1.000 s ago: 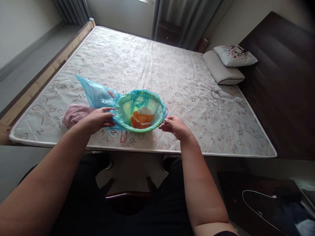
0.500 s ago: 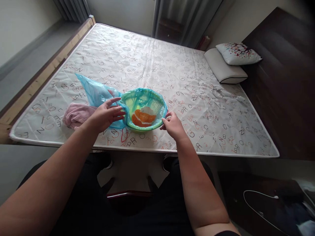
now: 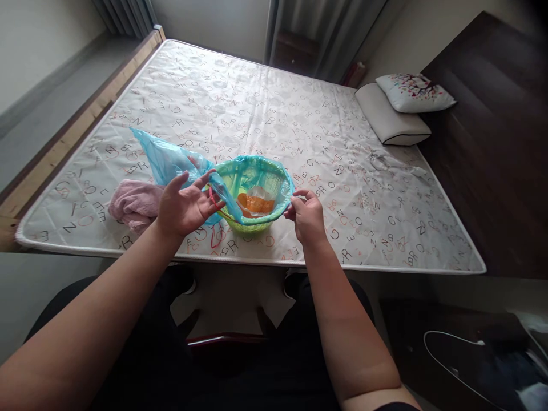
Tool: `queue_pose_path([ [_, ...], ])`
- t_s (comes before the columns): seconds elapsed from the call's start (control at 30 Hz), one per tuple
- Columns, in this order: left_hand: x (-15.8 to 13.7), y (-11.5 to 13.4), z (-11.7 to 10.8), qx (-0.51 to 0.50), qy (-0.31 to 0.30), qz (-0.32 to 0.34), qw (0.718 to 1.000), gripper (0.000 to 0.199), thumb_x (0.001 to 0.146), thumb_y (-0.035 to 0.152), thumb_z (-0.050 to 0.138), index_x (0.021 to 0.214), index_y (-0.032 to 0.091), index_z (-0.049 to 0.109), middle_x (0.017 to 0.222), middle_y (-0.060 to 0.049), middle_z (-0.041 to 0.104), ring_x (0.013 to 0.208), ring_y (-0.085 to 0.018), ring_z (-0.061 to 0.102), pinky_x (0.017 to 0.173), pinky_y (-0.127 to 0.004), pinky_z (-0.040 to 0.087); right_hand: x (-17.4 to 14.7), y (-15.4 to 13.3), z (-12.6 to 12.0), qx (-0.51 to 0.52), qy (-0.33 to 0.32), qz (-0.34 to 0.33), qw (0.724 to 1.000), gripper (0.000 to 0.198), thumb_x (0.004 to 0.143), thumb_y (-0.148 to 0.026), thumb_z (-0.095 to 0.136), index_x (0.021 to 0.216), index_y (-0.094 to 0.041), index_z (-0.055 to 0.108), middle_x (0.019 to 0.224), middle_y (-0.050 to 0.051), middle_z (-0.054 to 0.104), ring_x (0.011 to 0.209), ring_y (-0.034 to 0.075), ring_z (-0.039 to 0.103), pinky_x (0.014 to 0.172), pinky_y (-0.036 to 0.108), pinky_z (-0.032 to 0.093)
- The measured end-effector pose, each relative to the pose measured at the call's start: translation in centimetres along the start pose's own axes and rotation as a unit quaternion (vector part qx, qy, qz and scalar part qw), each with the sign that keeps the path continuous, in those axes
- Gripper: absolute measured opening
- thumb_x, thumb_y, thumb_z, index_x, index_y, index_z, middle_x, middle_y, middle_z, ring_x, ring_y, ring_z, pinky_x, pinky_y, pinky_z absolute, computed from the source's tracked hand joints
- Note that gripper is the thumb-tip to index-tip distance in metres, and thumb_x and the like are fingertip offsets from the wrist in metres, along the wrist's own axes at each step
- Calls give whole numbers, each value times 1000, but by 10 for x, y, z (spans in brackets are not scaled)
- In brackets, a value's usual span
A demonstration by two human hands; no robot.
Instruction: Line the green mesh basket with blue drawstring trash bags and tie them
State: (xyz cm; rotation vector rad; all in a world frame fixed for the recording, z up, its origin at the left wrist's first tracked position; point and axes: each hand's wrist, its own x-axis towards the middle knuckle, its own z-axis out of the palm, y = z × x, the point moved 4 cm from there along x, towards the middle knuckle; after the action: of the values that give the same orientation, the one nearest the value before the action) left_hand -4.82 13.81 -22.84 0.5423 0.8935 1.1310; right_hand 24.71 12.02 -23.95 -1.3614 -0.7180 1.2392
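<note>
A green mesh wastebasket [image 3: 250, 228] stands on the mattress, lined with a blue plastic bag [image 3: 280, 216] folded over its rim. Inside lies an orange and white wrapper [image 3: 259, 204]. My left hand [image 3: 184, 208] is at the basket's left side, palm up and fingers spread, with a red drawstring [image 3: 213, 197] across its fingers beside the bag's edge. At the right rim, my right hand [image 3: 307, 214] pinches the bag's edge between thumb and fingers. Another piece of blue plastic [image 3: 160, 154] spreads out to the left, behind my left hand.
A pink cloth [image 3: 132, 205] lies bunched left of my left hand. The letter-printed mattress [image 3: 240, 103] fills the middle, its front edge close to my knees. Two pillows [image 3: 391, 117] rest by the dark headboard [image 3: 492, 142]. A white cable [image 3: 445, 334] lies at lower right.
My left hand has turned palm up, and the red drawstring now shows across its fingers. The basket's front wall shows more. My right hand has shifted slightly right along the rim.
</note>
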Motion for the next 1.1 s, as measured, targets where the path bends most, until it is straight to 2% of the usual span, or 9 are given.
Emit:
queue_pose_path([
  [0.13, 4, 1, -3, 28, 20, 23, 999, 45, 96, 55, 69, 127, 22, 74, 112, -15, 75, 113, -33, 75, 89, -46, 69, 2, 3, -2, 84, 7, 64, 994, 24, 81, -20, 71, 98, -27, 55, 57, -11, 56, 53, 11, 60, 57, 23, 53],
  [0.3, 4, 1, -4, 48, 43, 42, 997, 43, 97, 57, 69, 123, 23, 75, 109, -15, 75, 114, -35, 76, 91, -51, 68, 2, 3, 0, 145, -14, 80, 986, 24, 81, -18, 71, 96, -27, 55, 58, -12, 53, 52, 8, 57, 58, 19, 52],
  [0.4, -1, -3, 3, 43, 51, 41, 997, 48, 95, 60, 71, 127, 25, 75, 109, -16, 77, 117, -39, 75, 93, -60, 66, -1, 9, 2, 130, 31, 88, 987, 23, 79, -14, 66, 95, -26, 55, 56, -12, 52, 50, 8, 53, 55, 19, 50],
  [0.5, -4, -11, 11, 42, 39, 19, 998, 54, 93, 63, 70, 133, 27, 75, 109, -15, 78, 119, -39, 74, 94, -62, 65, -6, 13, 5, 77, 77, 60, 992, 22, 79, -15, 66, 94, -26, 54, 56, -12, 52, 47, 7, 49, 51, 19, 46],
  [0.63, -1, -22, 11, 18, 9, 18, 1000, 53, 92, 65, 71, 131, 29, 74, 105, -12, 78, 113, -36, 75, 91, -55, 66, -12, 20, 15, 82, 44, 80, 992, 24, 80, -15, 63, 100, -27, 54, 57, -12, 52, 49, 10, 52, 55, 24, 54],
  [0.77, 6, -20, 0, 7, 37, 63, 997, 43, 93, 58, 75, 122, 26, 74, 101, -10, 76, 103, -31, 75, 83, -44, 66, -12, 30, 17, 161, 47, 143, 975, 24, 84, -15, 60, 103, -27, 52, 58, -13, 48, 50, 10, 50, 61, 27, 61],
  [0.93, 11, -6, 0, -38, 72, 16, 997, 25, 96, 43, 72, 107, 21, 73, 83, -6, 69, 76, -20, 71, 64, -29, 62, -2, 29, 8, 177, 45, 173, 968, 21, 81, -11, 62, 92, -25, 50, 57, -13, 45, 48, 7, 45, 50, 18, 46],
  [1.0, 14, -1, -1, -55, 94, -10, 994, 19, 96, 33, 72, 106, 17, 72, 79, -4, 68, 68, -16, 69, 61, -25, 61, 4, 26, 3, 169, 35, 167, 971, 22, 77, -8, 59, 89, -24, 51, 55, -12, 43, 47, 7, 43, 47, 17, 40],
  [1.1, 21, 5, -11, -44, 124, -20, 991, 15, 92, 15, 72, 106, 15, 70, 80, -1, 71, 64, -11, 68, 63, -18, 58, 14, 26, -6, 114, 60, 159, 979, 23, 78, -10, 62, 93, -25, 54, 57, -13, 46, 47, 7, 42, 48, 18, 39],
])
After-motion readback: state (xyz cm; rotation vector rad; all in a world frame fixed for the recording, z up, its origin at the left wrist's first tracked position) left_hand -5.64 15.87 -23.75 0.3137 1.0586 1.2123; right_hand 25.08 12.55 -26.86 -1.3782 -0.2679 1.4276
